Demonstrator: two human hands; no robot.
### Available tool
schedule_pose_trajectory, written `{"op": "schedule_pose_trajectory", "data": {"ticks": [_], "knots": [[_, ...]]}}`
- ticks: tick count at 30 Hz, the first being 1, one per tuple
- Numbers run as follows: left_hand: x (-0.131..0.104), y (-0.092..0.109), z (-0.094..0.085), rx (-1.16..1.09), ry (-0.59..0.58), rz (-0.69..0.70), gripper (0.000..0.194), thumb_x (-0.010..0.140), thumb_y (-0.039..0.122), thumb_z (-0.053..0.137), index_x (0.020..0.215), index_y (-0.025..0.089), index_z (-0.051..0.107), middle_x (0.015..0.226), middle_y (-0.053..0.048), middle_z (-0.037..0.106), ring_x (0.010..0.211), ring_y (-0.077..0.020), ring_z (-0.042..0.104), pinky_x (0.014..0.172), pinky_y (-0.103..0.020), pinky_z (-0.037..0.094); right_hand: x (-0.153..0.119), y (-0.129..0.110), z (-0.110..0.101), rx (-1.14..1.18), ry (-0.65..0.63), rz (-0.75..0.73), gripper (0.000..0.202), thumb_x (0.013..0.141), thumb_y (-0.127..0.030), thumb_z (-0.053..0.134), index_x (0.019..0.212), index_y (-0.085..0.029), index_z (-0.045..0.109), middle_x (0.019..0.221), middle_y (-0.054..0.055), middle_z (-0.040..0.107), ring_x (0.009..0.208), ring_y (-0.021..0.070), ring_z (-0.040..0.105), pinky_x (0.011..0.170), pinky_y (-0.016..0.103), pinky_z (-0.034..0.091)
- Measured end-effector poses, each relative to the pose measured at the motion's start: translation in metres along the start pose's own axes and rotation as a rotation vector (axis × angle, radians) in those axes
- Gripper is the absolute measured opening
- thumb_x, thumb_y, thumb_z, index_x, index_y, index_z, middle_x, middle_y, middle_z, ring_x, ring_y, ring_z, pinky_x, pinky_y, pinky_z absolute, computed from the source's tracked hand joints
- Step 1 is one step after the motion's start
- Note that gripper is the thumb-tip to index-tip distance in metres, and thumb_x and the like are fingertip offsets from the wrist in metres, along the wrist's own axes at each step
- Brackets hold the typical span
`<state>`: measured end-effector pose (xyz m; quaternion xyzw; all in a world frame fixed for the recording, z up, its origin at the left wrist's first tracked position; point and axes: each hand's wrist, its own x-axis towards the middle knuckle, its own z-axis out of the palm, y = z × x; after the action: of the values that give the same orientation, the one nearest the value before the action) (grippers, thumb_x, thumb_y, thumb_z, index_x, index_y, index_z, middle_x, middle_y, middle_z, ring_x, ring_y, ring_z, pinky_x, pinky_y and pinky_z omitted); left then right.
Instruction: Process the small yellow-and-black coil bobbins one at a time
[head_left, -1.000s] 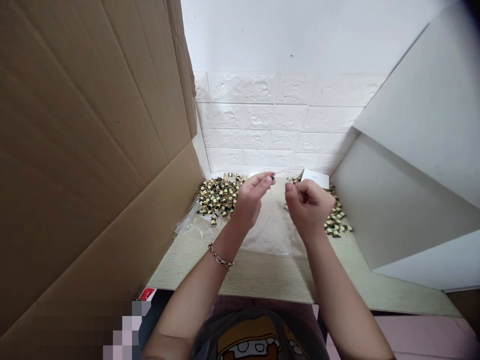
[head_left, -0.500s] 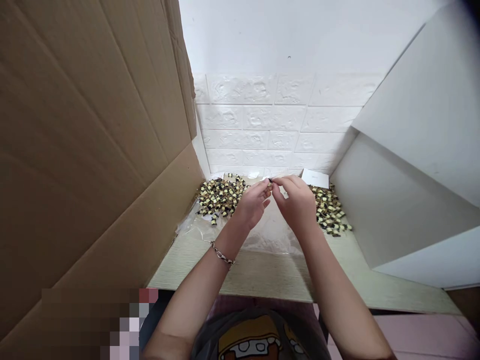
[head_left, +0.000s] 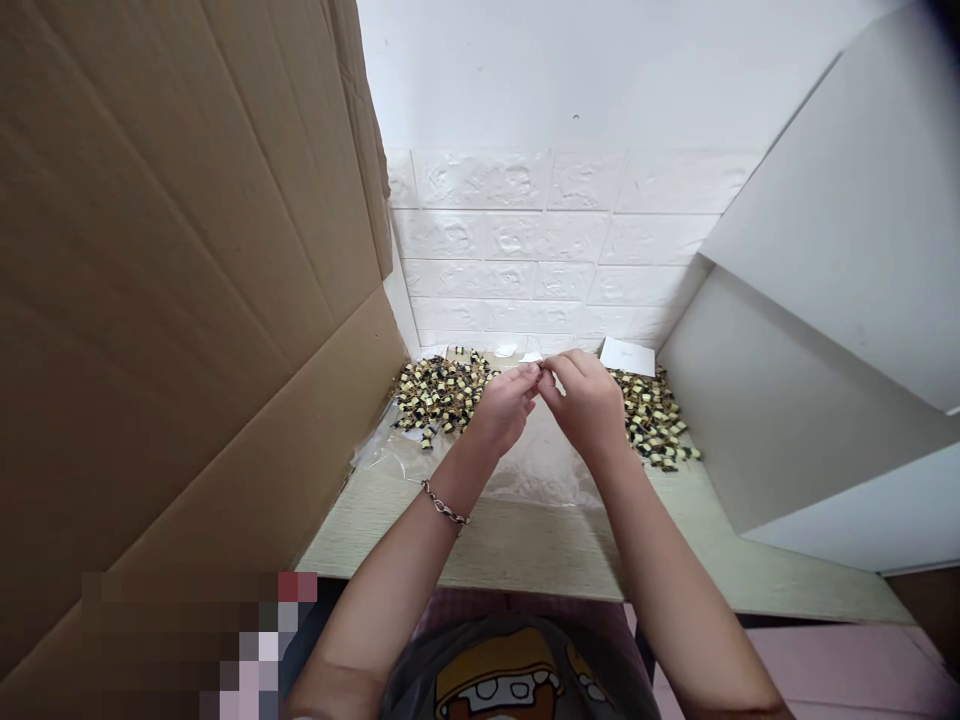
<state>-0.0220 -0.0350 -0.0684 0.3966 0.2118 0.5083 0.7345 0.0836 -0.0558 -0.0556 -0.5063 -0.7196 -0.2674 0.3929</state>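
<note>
My left hand (head_left: 504, 408) and my right hand (head_left: 589, 402) meet at their fingertips over the middle of the table. The fingers of both are closed in a pinch round something small and dark, mostly hidden between them. A pile of small yellow-and-black parts (head_left: 442, 392) lies beyond and left of my left hand. Another pile of the same parts (head_left: 660, 420) lies to the right of my right hand. Under my hands a clear plastic sheet (head_left: 544, 460) covers part of the table.
A tall cardboard sheet (head_left: 225, 250) walls off the left side, and white panels (head_left: 810, 400) stand on the right. A white brick-pattern wall (head_left: 517, 235) closes the back. A small white box (head_left: 628, 357) sits behind the right pile. The pale wooden table (head_left: 525, 550) ends near my body.
My right hand has shifted slightly left, its fingers closer to those of my left hand. The small dark thing between the fingertips shows less than before.
</note>
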Motion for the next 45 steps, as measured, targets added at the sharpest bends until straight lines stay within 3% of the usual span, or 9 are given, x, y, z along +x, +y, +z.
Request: {"op": "schedule_pose_trajectory", "data": {"ticks": [4, 8, 11, 15, 19, 22, 27, 31, 45], "knots": [[0.001, 0.002, 0.001, -0.044, -0.008, 0.01, 0.008, 0.072, 0.021, 0.056, 0.069, 0.013, 0.056, 0.066, 0.002, 0.053, 0.065, -0.0056, 0.048, 0.065, -0.019, 0.034, -0.001, 0.0, 0.002, -0.038, 0.021, -0.044, 0.021, 0.083, -0.022, 0.04, 0.069, -0.018, 0.056, 0.068, 0.003, 0.054, 0.069, 0.0144, 0.047, 0.063, 0.025, 0.032], [0.002, 0.002, 0.003, 0.033, 0.005, 0.179, 0.01, 0.072, 0.023, 0.056, 0.075, 0.013, 0.058, 0.07, 0.0, 0.055, 0.07, -0.0068, 0.05, 0.07, -0.019, 0.036, -0.003, -0.004, 0.003, -0.052, 0.074, -0.034, 0.024, 0.082, -0.022, 0.041, 0.064, -0.019, 0.056, 0.062, 0.002, 0.053, 0.064, 0.0138, 0.045, 0.062, 0.025, 0.033], [0.002, 0.004, 0.003, 0.219, 0.098, 0.342, 0.016, 0.071, 0.024, 0.057, 0.084, 0.014, 0.057, 0.08, -0.002, 0.058, 0.077, -0.0099, 0.052, 0.075, -0.023, 0.038, -0.002, -0.005, 0.002, 0.036, 0.102, 0.003, 0.02, 0.081, -0.021, 0.043, 0.067, -0.018, 0.058, 0.062, 0.002, 0.055, 0.064, 0.0134, 0.047, 0.063, 0.025, 0.035], [-0.002, 0.011, 0.002, 0.599, 0.244, 0.574, 0.018, 0.074, 0.024, 0.053, 0.09, 0.016, 0.056, 0.091, -0.004, 0.058, 0.086, -0.0135, 0.052, 0.08, -0.027, 0.039, 0.0, -0.003, -0.003, 0.329, -0.045, 0.058, 0.013, 0.076, -0.019, 0.048, 0.07, -0.019, 0.06, 0.067, 0.001, 0.057, 0.066, 0.0122, 0.05, 0.064, 0.024, 0.038], [-0.008, 0.014, 0.003, 0.972, 0.304, 0.811, 0.016, 0.077, 0.024, 0.051, 0.091, 0.019, 0.055, 0.091, -0.003, 0.058, 0.087, -0.0136, 0.051, 0.081, -0.027, 0.038, 0.003, 0.002, -0.007, 0.655, -0.048, 0.345, 0.013, 0.073, -0.02, 0.049, 0.074, -0.018, 0.062, 0.07, 0.001, 0.06, 0.059, 0.0101, 0.049, 0.056, 0.023, 0.039], [-0.009, 0.013, 0.004, 1.105, 0.293, 0.911, 0.014, 0.077, 0.023, 0.051, 0.09, 0.019, 0.055, 0.089, -0.002, 0.059, 0.087, -0.0137, 0.051, 0.081, -0.028, 0.038, 0.005, 0.007, -0.01, 0.882, -0.024, 0.595, 0.016, 0.072, -0.026, 0.051, 0.074, -0.017, 0.064, 0.068, 0.001, 0.059, 0.056, 0.0095, 0.048, 0.051, 0.022, 0.037], [-0.008, 0.011, 0.006, 1.18, 0.256, 0.945, 0.013, 0.077, 0.023, 0.051, 0.089, 0.019, 0.054, 0.088, -0.002, 0.06, 0.087, -0.0144, 0.052, 0.081, -0.028, 0.037, 0.006, 0.012, -0.009, 1.155, -0.062, 0.756, 0.021, 0.066, -0.035, 0.059, 0.071, -0.016, 0.064, 0.057, -0.002, 0.052, 0.05, 0.007, 0.042, 0.046, 0.02, 0.034], [-0.011, 0.011, 0.007, 1.183, 0.231, 0.918, 0.013, 0.078, 0.024, 0.049, 0.09, 0.021, 0.054, 0.09, -0.002, 0.06, 0.088, -0.0152, 0.051, 0.082, -0.029, 0.036, 0.006, 0.012, -0.007, 1.282, -0.073, 0.788, 0.019, 0.063, -0.035, 0.062, 0.07, -0.017, 0.064, 0.056, -0.003, 0.051, 0.048, 0.0056, 0.04, 0.044, 0.019, 0.032], [-0.011, 0.008, 0.008, 1.196, 0.215, 0.93, 0.012, 0.079, 0.023, 0.049, 0.089, 0.02, 0.054, 0.089, -0.003, 0.059, 0.089, -0.0148, 0.05, 0.082, -0.028, 0.037, 0.005, 0.01, -0.006, 1.299, -0.095, 0.769, 0.01, 0.065, -0.027, 0.06, 0.066, -0.017, 0.062, 0.055, -0.004, 0.05, 0.047, 0.0051, 0.04, 0.045, 0.018, 0.033]]}}
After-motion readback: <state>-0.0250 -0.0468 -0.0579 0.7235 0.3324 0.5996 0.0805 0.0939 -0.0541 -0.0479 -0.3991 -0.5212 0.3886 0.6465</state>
